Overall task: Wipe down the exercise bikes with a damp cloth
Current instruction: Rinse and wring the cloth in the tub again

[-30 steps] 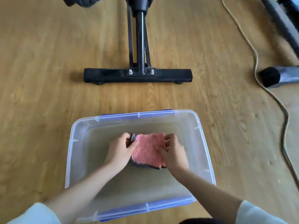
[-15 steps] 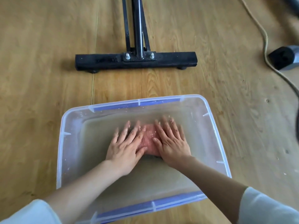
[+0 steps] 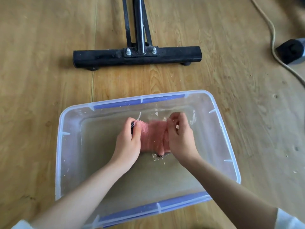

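Wooden floor, clear plastic tub, black bike base bar, tan cord
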